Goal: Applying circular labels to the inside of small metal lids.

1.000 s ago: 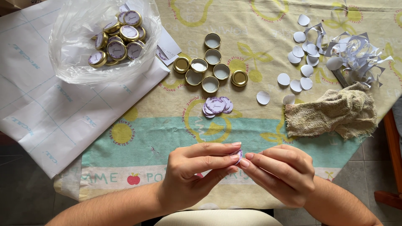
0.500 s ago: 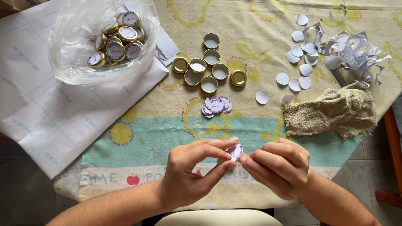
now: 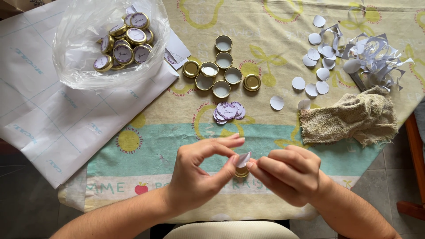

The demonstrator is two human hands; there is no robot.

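Observation:
My left hand (image 3: 199,175) and my right hand (image 3: 285,175) meet near the table's front edge. Between their fingertips is a small round sticker (image 3: 243,159), pale side showing, curled up. Just under it a gold jar lid (image 3: 241,172) peeks out, held low in my left fingers. Further back lies a small stack of purple round stickers (image 3: 229,111). Behind that sits a cluster of gold lids (image 3: 220,71), most lying inner side up.
A clear plastic bag (image 3: 110,42) of labelled lids rests on white paper (image 3: 57,119) at the back left. White backing discs (image 3: 316,73) and curled paper scraps (image 3: 376,55) lie at the back right, beside a beige rag (image 3: 349,117). A printed tablecloth (image 3: 168,141) covers the table.
The sticker has turned from purple face to pale side and lifted. Both hands have shifted slightly left and down, and the gold lid has come into sight beneath.

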